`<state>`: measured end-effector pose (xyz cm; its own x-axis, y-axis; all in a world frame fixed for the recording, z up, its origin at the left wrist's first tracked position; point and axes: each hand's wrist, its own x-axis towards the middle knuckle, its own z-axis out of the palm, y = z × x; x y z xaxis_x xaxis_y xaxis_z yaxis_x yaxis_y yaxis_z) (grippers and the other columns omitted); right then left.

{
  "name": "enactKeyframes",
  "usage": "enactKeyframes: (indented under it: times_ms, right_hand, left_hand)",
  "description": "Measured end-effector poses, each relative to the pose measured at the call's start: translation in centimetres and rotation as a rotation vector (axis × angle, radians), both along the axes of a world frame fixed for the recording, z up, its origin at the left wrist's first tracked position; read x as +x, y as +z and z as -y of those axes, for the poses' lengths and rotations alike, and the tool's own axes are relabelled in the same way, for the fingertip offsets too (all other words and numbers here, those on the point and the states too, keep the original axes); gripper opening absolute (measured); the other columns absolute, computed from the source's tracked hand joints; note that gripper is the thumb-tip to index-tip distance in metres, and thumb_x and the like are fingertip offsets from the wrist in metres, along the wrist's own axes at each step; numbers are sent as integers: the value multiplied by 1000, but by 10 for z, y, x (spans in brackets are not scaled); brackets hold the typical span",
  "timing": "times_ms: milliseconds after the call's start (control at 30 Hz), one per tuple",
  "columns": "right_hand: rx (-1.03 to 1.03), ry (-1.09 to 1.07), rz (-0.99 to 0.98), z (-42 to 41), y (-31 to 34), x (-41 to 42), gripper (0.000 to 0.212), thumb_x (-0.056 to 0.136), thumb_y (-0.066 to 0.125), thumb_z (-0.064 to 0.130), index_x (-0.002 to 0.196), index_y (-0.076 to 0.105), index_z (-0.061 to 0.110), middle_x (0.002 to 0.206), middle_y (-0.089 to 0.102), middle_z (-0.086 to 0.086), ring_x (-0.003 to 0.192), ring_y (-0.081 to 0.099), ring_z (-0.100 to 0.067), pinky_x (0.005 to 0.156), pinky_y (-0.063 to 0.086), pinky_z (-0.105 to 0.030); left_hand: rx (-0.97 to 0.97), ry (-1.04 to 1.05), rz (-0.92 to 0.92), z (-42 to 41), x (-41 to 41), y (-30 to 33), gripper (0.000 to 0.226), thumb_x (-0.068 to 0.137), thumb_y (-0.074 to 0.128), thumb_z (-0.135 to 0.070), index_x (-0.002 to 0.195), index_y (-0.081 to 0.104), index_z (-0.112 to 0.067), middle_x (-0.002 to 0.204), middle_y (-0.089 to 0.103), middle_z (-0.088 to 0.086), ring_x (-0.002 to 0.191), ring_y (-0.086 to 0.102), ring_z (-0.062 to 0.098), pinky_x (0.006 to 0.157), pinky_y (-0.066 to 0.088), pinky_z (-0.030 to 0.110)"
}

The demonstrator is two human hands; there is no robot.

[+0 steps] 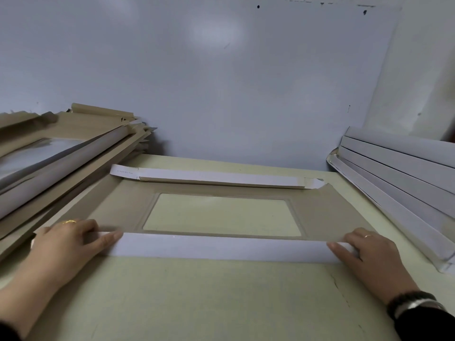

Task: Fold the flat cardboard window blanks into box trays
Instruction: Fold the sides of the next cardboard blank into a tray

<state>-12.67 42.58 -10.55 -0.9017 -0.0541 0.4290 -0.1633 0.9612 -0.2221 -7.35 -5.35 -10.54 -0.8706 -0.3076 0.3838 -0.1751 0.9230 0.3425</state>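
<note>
Two hands work one cardboard window blank (317, 212) lying flat on the pale green counter (197, 296), brown side up, its rectangular clear window (221, 214) showing the counter beneath. The blank's far flap (216, 177) is folded over toward the window, its white face up, near the counter's far edge by the wall. The near flap (221, 248), a long white strip, is likewise turned up and over along the window's near side.

The left hand (66, 244) lies on the strip's left end, fingers (108, 238) extended flat along it and pressing down, a gold ring on one finger. The right hand (369, 254) covers the strip's right end, its fingers laid nearly straight on the white face.

A stack of brown blanks (61, 153) sits at the counter's left edge; folded white trays (398, 183) lean along its right edge.
</note>
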Motion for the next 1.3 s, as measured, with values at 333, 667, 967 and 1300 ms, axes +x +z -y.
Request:
enactKeyframes:
  times_ms: [333,667,967,1300]
  right_hand:
    - [-22,-132,196,0,-5,-10,26,83,58,46,104,54,32,111,53,8,113,46,-14,107,19,-34]
    - [194,411,234,102,-9,11,46,100,21,34,145,13,36,153,9,19,139,4,2,112,-4,-24]
    - [130,414,342,96,-10,3,44,100,22,41,144,18,40,152,7,23,140,2,2,112,-3,-25]
    - [38,126,341,8,-10,-3,44,97,37,38,140,34,30,149,29,10,138,23,-8,110,10,-23]
  left_hand:
    - [-91,120,114,-7,-9,-7,27,75,66,-52,91,62,-30,103,60,2,119,41,29,108,6,38]
    - [-142,-402,208,-147,-13,-14,56,91,14,-59,142,28,-38,152,23,-7,142,15,13,114,6,36]
    - [-139,-214,435,-133,-15,-9,55,93,10,-59,145,2,-44,155,-6,-19,143,-8,12,114,-7,38]
    - [-7,95,502,-69,-13,-4,60,87,14,-69,143,6,-47,156,1,-12,143,0,21,114,4,39]
